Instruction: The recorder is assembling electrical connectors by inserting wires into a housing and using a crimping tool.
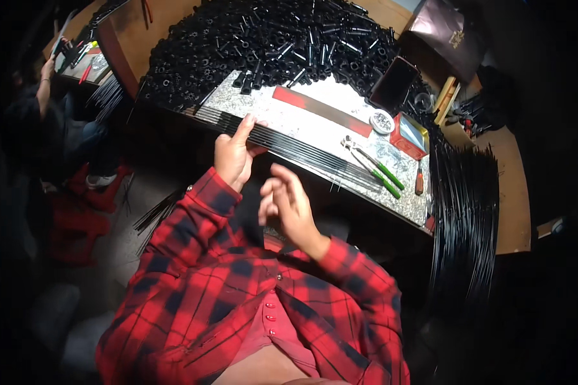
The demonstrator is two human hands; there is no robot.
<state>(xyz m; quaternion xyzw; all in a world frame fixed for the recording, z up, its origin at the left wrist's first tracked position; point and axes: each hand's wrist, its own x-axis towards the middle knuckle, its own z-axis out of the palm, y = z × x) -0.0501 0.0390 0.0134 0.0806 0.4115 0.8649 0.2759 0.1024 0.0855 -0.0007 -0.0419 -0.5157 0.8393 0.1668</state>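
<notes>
1. The left hand grips a flat row of thin dark rods toward its left end, thumb on top, fingers going behind and underneath.
2. The right hand is empty, its fingers loosely curled, just near of the rods and apart from them.
3. The rods lie along the near edge of the table, slanting from far left to near right; whether they rest fully on it I cannot tell.
4. Beyond them, a red strip lies on the table, with a big heap of black tubes at the far side.
5. To the right are green-handled pincers, close to the rods' right end, then a screwdriver, a white tub and a red box. A thick sheaf of long rods droops at the table's right end.
6. The step in hand looks like keeping the rods side by side in an even row.
7. The next move seems to call for a steady left grip while the free right hand closes in.
</notes>
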